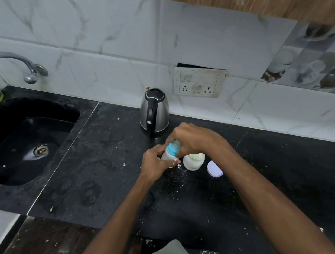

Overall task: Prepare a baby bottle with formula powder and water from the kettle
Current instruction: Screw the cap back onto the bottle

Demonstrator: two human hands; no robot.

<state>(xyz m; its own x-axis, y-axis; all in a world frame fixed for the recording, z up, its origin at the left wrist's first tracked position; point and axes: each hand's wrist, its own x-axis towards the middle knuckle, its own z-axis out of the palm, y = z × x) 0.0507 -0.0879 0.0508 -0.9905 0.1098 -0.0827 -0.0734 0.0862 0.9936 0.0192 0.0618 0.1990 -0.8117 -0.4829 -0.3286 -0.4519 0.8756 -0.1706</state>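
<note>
Gripping baby bottle body with left hand, right hand closing around blue collar, just in front of kettle.

Black speckled tabletop, dusted with white powder. The baby bottle is milky white with a bright blue collar. White jar, pale lilac lid. Kettle silver steel, black handle. Wall tiles white, grey-veined marble. Sink black.

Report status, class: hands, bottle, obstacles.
Left hand holds baby bottle; right hand on its blue cap. Open powder jar close beside. Kettle behind, clear.
</note>
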